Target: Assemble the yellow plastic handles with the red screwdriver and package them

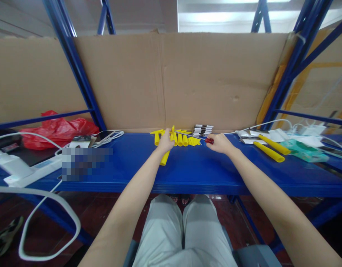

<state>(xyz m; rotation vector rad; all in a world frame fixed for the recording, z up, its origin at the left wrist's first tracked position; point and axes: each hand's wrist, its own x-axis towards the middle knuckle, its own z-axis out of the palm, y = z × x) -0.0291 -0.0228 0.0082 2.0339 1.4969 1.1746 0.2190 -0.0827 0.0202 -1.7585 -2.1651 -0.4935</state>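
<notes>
My left hand [166, 141] is closed around a yellow tapered tube [164, 159], whose wide end sticks out below the fist and narrow end above it. In my right hand [219, 143] is a screwdriver [209, 141] with a red handle. Its thin shaft points left, reaching the upper end of the held tube; whether it touches is too small to tell. Just behind the hands, several more yellow tapered tubes [180, 140] lie side by side on the blue shelf [204, 170]. Small flat yellow pieces [194, 141] are heaped beside them.
A stack of small white-and-black items [202, 130] stands against the cardboard panel [215, 81]. Two yellow tubes [269, 152] lie at right near green plastic packaging [304, 150]. Leftward are a red bag [59, 129], a white power strip [38, 170] and cables. Blue posts flank the panel.
</notes>
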